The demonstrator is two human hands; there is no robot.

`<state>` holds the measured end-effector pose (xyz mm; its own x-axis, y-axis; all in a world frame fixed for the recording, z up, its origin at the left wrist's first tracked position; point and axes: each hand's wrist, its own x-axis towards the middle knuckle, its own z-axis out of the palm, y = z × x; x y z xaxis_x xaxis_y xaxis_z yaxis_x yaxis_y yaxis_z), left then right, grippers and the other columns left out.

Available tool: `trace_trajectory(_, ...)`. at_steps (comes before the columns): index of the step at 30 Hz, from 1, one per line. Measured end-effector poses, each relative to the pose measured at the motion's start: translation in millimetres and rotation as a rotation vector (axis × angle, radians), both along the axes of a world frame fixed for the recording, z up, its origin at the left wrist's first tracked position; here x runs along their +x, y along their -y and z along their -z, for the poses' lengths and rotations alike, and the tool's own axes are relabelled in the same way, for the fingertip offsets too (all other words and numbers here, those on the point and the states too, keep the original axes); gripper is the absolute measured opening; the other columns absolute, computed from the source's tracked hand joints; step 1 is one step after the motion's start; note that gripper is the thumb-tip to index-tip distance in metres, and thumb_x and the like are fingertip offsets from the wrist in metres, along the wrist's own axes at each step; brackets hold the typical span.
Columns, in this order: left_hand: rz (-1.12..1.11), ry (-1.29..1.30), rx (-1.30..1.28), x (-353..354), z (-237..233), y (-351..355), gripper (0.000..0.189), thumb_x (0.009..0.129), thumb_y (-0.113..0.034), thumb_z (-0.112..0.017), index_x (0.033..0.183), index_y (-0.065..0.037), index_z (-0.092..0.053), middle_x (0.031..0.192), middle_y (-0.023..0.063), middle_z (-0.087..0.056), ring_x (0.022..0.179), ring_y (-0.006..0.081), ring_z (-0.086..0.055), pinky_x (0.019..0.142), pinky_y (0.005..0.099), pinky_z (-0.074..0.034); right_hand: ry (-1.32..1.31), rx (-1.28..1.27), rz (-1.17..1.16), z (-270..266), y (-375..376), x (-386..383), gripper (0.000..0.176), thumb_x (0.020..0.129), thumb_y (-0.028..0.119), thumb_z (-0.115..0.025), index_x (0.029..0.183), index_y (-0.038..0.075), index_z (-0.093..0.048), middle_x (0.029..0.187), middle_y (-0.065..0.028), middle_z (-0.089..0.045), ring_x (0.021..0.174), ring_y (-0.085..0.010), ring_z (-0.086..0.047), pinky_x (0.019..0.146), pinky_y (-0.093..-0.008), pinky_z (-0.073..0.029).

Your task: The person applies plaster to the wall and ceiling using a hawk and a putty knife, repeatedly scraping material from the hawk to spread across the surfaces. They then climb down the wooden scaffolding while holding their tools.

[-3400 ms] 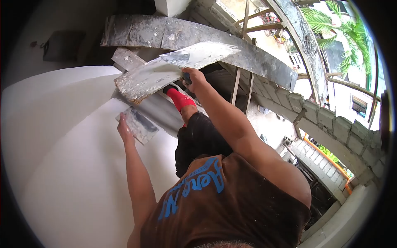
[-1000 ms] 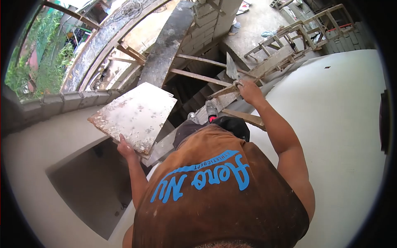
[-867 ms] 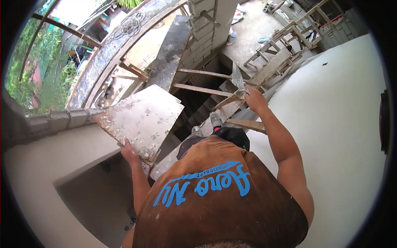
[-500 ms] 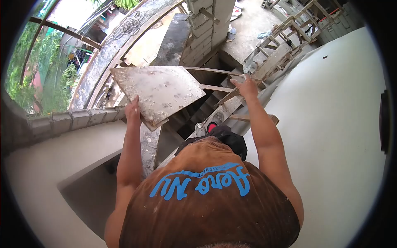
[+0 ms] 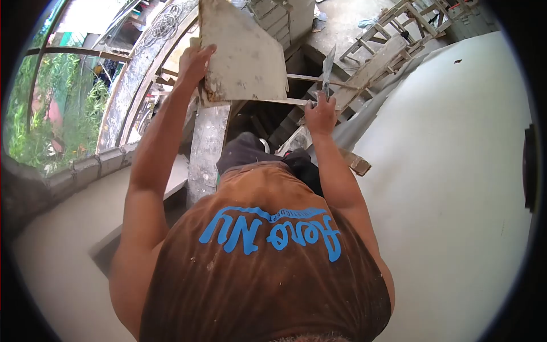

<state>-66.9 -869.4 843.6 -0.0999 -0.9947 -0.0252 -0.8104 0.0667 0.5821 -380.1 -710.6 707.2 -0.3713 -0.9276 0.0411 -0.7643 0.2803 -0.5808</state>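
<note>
My left hand [image 5: 196, 64] is closed on the left edge of a pale board [image 5: 245, 54], which stands tilted up in front of me. Its face is smeared whitish, with a stained brown lower corner. In my right hand [image 5: 321, 115], fingers wrapped around the handle, is a trowel [image 5: 329, 67] with a grey, pointed blade aimed up and away. The trowel is to the right of the board and apart from it.
Below me are a plank [image 5: 206, 151] and a dark stairwell. Wooden scaffolding [image 5: 393, 48] stands ahead on the right beside a smooth white wall [image 5: 439, 171]. A low block wall [image 5: 111, 162] and metal-framed opening are on the left. A timber end [image 5: 359, 164] juts near my right forearm.
The board has risen and tipped upright, its lumpy spattered face no longer showing the same way. My right hand has drawn closer, and the trowel's blade now shows pointing upward.
</note>
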Motion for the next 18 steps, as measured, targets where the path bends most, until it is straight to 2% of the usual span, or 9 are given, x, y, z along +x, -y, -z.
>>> trace_trajectory(2,-0.140,0.029,0.143,-33.3,-28.2,39.4,0.035,0.085,-0.033,-0.064,0.098,-0.001,-0.064,0.082,0.0215,-0.065,0.074,0.0350,-0.063,0.069,0.0428,-0.048,0.023,-0.028,0.063,1.5,-0.8,3.8,0.032,0.078,0.017,-0.069,0.109,0.018,-0.062,0.099,-0.0141,-0.054,0.088,-0.0361,-0.062,0.072,-0.0473,-0.053)
trace_trajectory(3,0.090,0.279,-0.042,-41.5,-37.6,72.3,0.037,0.086,-0.031,-0.065,0.103,0.002,-0.064,0.084,0.0137,-0.067,0.076,0.0232,-0.062,0.069,0.0369,-0.048,0.022,-0.025,0.064,-0.9,-0.5,3.3,0.032,0.079,0.017,-0.069,0.110,0.018,-0.063,0.098,-0.0140,-0.055,0.087,-0.0359,-0.063,0.072,-0.0471,-0.053)
trace_trajectory(5,0.123,0.296,0.012,-90.1,-94.9,101.0,0.046,0.087,-0.028,-0.066,0.121,0.002,-0.056,0.100,0.0129,-0.064,0.086,0.0195,-0.061,0.072,0.0371,-0.050,0.058,-0.025,0.081,-7.4,1.2,2.5,0.032,0.079,0.018,-0.069,0.110,0.019,-0.063,0.098,-0.0139,-0.055,0.086,-0.0355,-0.063,0.071,-0.0465,-0.053)
trace_trajectory(6,-0.076,0.062,0.254,-122.7,-128.3,92.8,0.056,0.087,-0.027,-0.065,0.134,-0.002,-0.047,0.113,0.0200,-0.060,0.094,0.0276,-0.060,0.076,0.0432,-0.051,0.087,-0.022,0.106,-10.1,-0.6,4.0,0.032,0.079,0.018,-0.070,0.110,0.019,-0.063,0.098,-0.0138,-0.055,0.085,-0.0350,-0.063,0.070,-0.0459,-0.054)
trace_trajectory(7,-0.017,0.125,0.127,-120.0,-118.5,121.7,0.066,0.084,-0.041,-0.068,0.132,-0.001,-0.045,0.101,0.0169,-0.058,0.082,0.0226,-0.056,0.062,0.0428,-0.049,0.077,-0.011,0.140,-10.3,-0.3,6.3,0.034,0.078,0.018,-0.072,0.110,0.019,-0.062,0.097,-0.0131,-0.055,0.084,-0.0334,-0.064,0.068,-0.0449,-0.054)
trace_trajectory(10,0.257,0.074,-0.217,-110.4,-103.1,174.4,0.066,0.086,-0.042,-0.066,0.135,-0.004,-0.046,0.110,0.0154,-0.060,0.091,0.0245,-0.059,0.075,0.0395,-0.050,0.101,0.010,0.234,-12.1,1.2,11.5,0.037,0.076,0.017,-0.074,0.111,0.019,-0.061,0.097,-0.0125,-0.055,0.084,-0.0330,-0.064,0.069,-0.0451,-0.054)
trace_trajectory(14,0.294,0.060,0.133,-111.5,-131.8,202.1,0.072,0.085,-0.038,-0.068,0.146,-0.013,-0.038,0.138,0.0173,-0.046,0.121,0.0227,-0.047,0.094,0.0408,-0.043,0.109,-0.175,0.448,1.3,5.1,27.6,0.036,0.076,0.011,-0.072,0.109,0.015,-0.060,0.098,-0.0154,-0.054,0.086,-0.0355,-0.062,0.069,-0.0437,-0.053)
trace_trajectory(16,0.357,0.164,-0.106,-100.4,-111.5,243.3,0.042,0.088,-0.026,-0.067,0.116,0.004,-0.061,0.096,0.0080,-0.069,0.081,0.0138,-0.062,0.074,0.0303,-0.050,0.183,-0.203,0.554,2.8,12.7,36.7,0.034,0.075,0.008,-0.071,0.108,0.012,-0.061,0.096,-0.0162,-0.054,0.089,-0.0355,-0.061,0.072,-0.0418,-0.052)
trace_trajectory(18,0.407,-0.058,0.072,-87.1,-84.2,281.3,0.044,0.088,-0.024,-0.069,0.121,0.003,-0.059,0.102,0.0087,-0.068,0.085,0.0156,-0.062,0.079,0.0305,-0.050,0.112,-0.124,0.715,11.8,12.3,52.9,0.036,0.076,0.011,-0.074,0.109,0.005,-0.061,0.096,-0.0164,-0.055,0.090,-0.0346,-0.060,0.076,-0.0402,-0.051)
